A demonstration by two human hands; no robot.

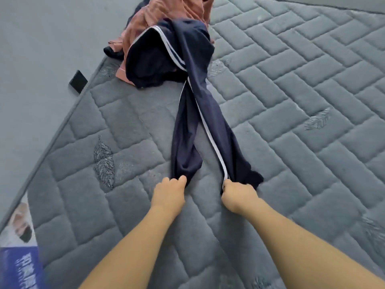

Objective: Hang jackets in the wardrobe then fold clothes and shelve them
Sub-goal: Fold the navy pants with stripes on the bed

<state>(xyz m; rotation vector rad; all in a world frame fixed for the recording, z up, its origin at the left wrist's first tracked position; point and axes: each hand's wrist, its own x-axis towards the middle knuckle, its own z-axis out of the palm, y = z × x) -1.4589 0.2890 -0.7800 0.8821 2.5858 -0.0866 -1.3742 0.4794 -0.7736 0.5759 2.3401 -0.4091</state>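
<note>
Both hands, left (169,191) and right (237,195), pinch the navy trousers' (205,113) leg ends on the mattress (302,101).

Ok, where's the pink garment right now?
In the head view the pink garment lies bunched at the top centre, on the far edge of the grey mattress, partly under the waist end of the navy trousers.

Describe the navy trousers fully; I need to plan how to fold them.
The navy trousers look like soft, thin jersey with a white side stripe. They lie stretched along the grey quilted mattress, legs toward the person, twisted and wrinkled. The waist end is bunched over a salmon garment. The left hand and right hand each grip a leg hem.
</note>
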